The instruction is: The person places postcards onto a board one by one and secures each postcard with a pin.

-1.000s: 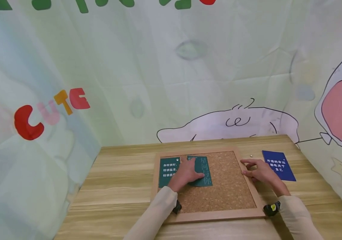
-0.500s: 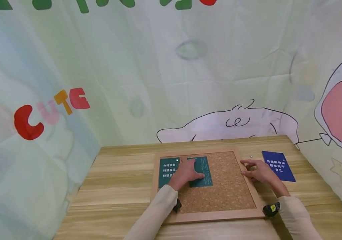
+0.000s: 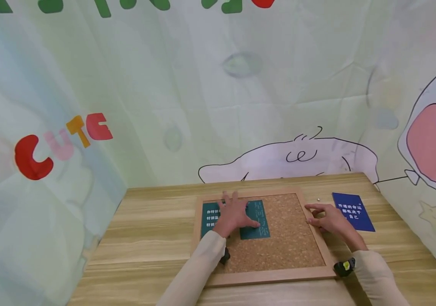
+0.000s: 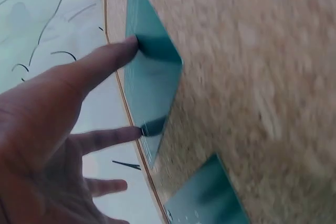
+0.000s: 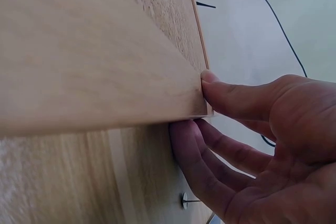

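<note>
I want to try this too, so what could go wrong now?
The left hand touches the green card nearer the right hand. I can't see anything pinning that card, so it might slip if the left hand lifts. Also, a loose pin with a bare spike lies near the right hand, so it might prick a finger.

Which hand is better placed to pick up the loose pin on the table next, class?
Probably the right hand: it grips the board's frame close to the pin, while the left hand is farther off, touching a green card.
</note>
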Tool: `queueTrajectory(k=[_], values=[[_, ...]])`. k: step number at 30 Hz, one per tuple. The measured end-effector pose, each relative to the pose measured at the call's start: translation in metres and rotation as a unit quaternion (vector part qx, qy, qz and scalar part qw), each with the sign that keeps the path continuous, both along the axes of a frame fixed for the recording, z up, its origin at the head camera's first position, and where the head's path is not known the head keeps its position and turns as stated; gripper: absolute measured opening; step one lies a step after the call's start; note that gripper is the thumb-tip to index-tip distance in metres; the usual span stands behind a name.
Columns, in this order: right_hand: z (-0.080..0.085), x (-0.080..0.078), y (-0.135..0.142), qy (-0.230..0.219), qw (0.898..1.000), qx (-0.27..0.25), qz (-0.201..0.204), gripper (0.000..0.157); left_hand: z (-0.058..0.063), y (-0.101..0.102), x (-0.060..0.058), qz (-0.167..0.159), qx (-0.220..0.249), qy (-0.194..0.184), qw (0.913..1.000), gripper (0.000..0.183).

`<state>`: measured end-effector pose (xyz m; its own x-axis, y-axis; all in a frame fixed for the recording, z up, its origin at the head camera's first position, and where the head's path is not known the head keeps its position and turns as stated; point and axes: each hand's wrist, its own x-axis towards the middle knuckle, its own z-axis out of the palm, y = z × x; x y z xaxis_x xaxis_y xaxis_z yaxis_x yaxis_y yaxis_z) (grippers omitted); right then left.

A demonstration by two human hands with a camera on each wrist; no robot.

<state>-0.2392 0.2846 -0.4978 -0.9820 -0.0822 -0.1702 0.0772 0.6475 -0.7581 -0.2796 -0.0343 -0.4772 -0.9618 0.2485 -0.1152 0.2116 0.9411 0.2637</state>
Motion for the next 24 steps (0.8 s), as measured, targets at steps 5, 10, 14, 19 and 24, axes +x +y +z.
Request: queueTrajectory(k=[5,10,14,19,24], values=[[0.0,0.002,0.003,0.017,1.0,0.0,0.013,0.055,-0.002,-0.007,-0.006,-0.023,0.029,-0.019,0.9991,0.088],[-0.003,0.001,0.003,0.026,0.999,-0.001,0.021,0.055,-0.005,-0.014,-0.011,-0.038,0.06,-0.047,0.9964,0.08],[-0.004,0.0,0.002,0.022,1.0,-0.005,0.021,0.056,-0.003,-0.017,-0.014,-0.039,0.06,-0.054,0.9959,0.079],[-0.002,0.003,0.003,0.014,1.0,-0.013,0.02,0.058,-0.001,-0.015,-0.016,-0.039,0.049,-0.058,0.9964,0.081],[0.007,0.01,0.01,0.005,0.999,-0.034,0.017,0.067,-0.001,-0.011,-0.016,-0.035,0.039,-0.063,0.9967,0.083]])
